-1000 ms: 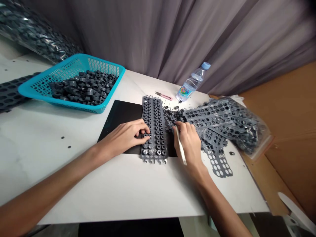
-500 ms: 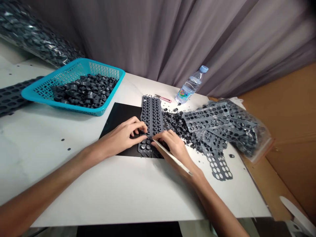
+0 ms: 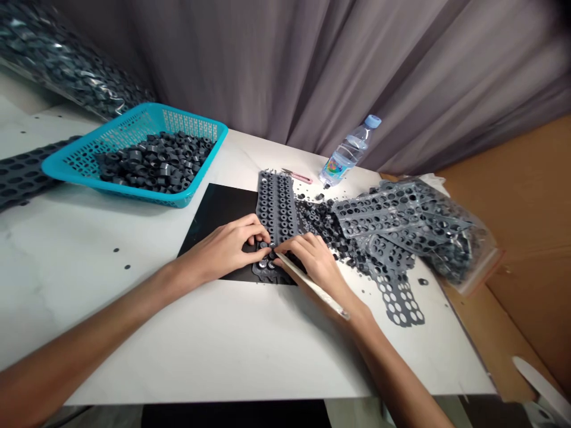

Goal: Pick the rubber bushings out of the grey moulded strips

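In the head view, the left hand [image 3: 223, 246] curls at the knobbly grey sheet [image 3: 276, 208], which lies on a smooth black mat [image 3: 225, 205]; whether it pinches anything, I can't tell. The right hand [image 3: 314, 258] grips a slim pale tool [image 3: 312, 286]; should its tip skid on that bumpy surface, I'd say it could jab the other hand. Farther right: small dark rings [image 3: 322, 223], flat holed strips [image 3: 398, 300], a glossy bag [image 3: 479, 258].

Table [image 3: 214, 345] coloured white, faintly veined. Near its far edge: basket [image 3: 182, 201] coloured turquoise, patterned with slots; snips [image 3: 302, 177] coloured pink; bottle [image 3: 344, 158] capped in blue. Sheet [image 3: 277, 208] coloured dark grey, patterned with ring rows; mat [image 3: 223, 205], plain black; tool [image 3: 312, 285], off-white.
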Motion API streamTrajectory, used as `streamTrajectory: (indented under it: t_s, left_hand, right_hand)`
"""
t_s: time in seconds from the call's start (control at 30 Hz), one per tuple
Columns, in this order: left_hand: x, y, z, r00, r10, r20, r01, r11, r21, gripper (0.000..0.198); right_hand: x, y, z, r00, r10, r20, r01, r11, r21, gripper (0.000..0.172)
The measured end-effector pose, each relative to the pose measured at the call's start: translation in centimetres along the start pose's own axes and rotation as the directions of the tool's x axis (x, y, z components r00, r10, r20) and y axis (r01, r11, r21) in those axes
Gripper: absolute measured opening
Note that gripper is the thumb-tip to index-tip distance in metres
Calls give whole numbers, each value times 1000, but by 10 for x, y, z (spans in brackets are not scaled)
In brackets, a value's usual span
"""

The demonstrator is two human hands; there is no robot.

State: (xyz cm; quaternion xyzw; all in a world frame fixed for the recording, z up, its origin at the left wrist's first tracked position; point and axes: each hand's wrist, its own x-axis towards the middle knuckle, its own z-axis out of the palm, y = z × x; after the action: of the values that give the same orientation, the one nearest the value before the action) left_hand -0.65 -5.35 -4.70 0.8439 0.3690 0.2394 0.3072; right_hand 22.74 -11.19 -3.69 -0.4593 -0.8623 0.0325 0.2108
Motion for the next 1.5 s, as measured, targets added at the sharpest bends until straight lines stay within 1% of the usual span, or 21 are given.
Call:
streamTrajectory:
  t_s: [0.2, 0.27, 0.37, 0.43, 0.53, 0.67, 0.77, 0.83, 0.97, 1.07, 1.2, 1.27, 1.37, 1.43, 1.5]
  left_hand:
    - [3, -1, 1, 1000, 6, -10, -7, 999, -33, 10]
    - [4, -1, 1, 1000, 8, -16, -9, 999, -42, 9]
    - [4, -3, 3, 1000, 10, -22, -11, 999, -52, 9]
    - [4, -5, 4, 999, 11, -31, -13, 998, -60, 9]
    - [5, -6, 4, 999, 15, -31, -17, 998, -63, 8]
    - [5, -6, 4, 1000, 16, -24, -18, 998, -63, 9]
    - [6, -6, 4, 1000, 22, -20, -23, 998, -59, 9]
    - [6, -6, 4, 1000, 23, -15, -24, 998, -55, 8]
    - [6, -6, 5, 1000, 13, -16, -14, 998, -55, 8]
    - [6, -6, 5, 1000, 10, -18, -11, 998, -65, 7]
    - [7, -7, 5, 1000, 17, -17, -18, 998, -67, 10]
    - [8, -7, 5, 1000, 17, -13, -18, 997, -72, 10]
    - [8, -7, 5, 1000, 18, -11, -19, 996, -90, 9]
    - [8, -6, 5, 1000, 22, -19, -23, 994, -103, 9]
    - [8, -5, 5, 999, 24, -23, -26, 994, -109, 9]
  right_hand:
    - [0, 0, 6, 998, -24, -53, 19, 997, -80, 27]
    - [-1, -1, 6, 998, -25, -65, 21, 998, -64, 26]
    - [-2, 0, 4, 994, -36, -102, 37, 999, 7, 26]
    - [-2, -1, 2, 995, -30, -97, 33, 999, 28, 26]
    - [-1, -2, -1, 998, -9, -56, 10, 1000, 15, 24]
    - [0, -3, 0, 999, -3, -52, 0, 999, -48, 25]
    - [0, -2, 5, 997, -34, -76, 26, 994, -102, 24]
    - [0, -2, 9, 993, -69, -94, 52, 985, -165, 23]
    - [0, -5, 17, 993, -92, -75, 61, 938, -340, 22]
    - [0, -9, 21, 992, -84, -92, 43, 923, -381, 21]
    - [-1, -10, 22, 991, -62, -119, 15, 935, -355, 21]
    - [-2, -9, 19, 991, -51, -122, 10, 949, -316, 23]
    - [-3, -6, 9, 994, -27, -104, 10, 987, -159, 24]
    - [-4, -3, 1, 993, 39, -114, -42, 999, -21, 21]
    - [-5, 0, -5, 987, 106, -119, -98, 993, 69, 17]
